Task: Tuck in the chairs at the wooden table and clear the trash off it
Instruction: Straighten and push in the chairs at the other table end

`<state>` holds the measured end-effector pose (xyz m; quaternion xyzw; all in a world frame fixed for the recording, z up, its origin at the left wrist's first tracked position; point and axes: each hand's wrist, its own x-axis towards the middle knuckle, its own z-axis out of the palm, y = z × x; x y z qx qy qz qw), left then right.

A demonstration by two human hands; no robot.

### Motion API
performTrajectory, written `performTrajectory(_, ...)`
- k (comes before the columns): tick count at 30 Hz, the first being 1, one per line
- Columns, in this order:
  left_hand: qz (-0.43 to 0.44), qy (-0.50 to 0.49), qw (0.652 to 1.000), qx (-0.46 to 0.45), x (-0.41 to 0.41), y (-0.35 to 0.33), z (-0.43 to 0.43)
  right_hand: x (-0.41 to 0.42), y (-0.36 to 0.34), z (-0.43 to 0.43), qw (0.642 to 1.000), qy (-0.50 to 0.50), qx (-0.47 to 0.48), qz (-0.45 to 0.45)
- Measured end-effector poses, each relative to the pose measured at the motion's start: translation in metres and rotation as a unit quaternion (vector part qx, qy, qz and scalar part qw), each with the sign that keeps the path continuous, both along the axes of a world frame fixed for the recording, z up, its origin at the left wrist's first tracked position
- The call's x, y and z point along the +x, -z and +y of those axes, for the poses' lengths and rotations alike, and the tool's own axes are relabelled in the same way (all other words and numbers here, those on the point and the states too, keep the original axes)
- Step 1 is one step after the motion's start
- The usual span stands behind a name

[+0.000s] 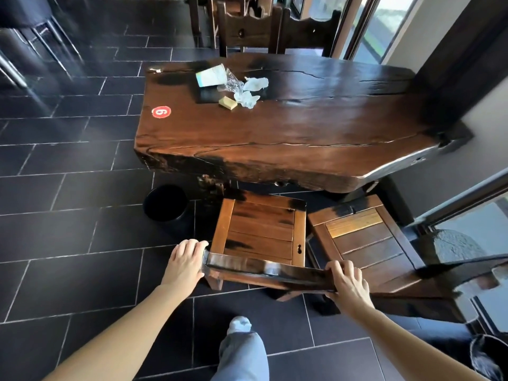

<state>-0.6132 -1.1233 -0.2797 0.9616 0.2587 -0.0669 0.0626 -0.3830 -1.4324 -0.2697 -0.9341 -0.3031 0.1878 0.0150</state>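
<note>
Left hand [186,261] and right hand [347,281] clasp top rail ends of near chair [261,237]; fingertips hidden behind rail. Seat front under wooden table [288,138] edge. Second chair [368,243] beside, back blurred, cut off right. Paper cup [211,75], crumpled plastic [247,89] on far tabletop. Black bin [166,202] partly hidden.
</note>
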Motion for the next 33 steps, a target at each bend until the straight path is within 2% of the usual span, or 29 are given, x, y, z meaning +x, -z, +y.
performTrajectory(5,-0.001,-0.032,0.999,0.0,0.022,-0.004,-0.004,0.029,-0.004,0.009,1.0,-0.02,-0.022,-0.011)
performTrajectory(12,0.011,-0.028,1.0,0.001,0.054,-0.006,-0.018,0.082,-0.013,0.014,0.996,-0.049,-0.075,-0.01)
performTrajectory(19,0.018,-0.009,1.0,-0.017,0.061,-0.008,-0.006,0.082,-0.013,0.014,0.997,-0.039,-0.06,-0.009)
performTrajectory(24,0.011,-0.045,0.997,-0.064,0.067,-0.016,0.001,0.082,-0.015,0.013,0.997,-0.042,-0.062,-0.002)
performTrajectory(33,0.005,-0.094,0.993,-0.077,0.069,-0.021,-0.023,0.096,-0.016,0.002,0.994,-0.086,-0.071,-0.008)
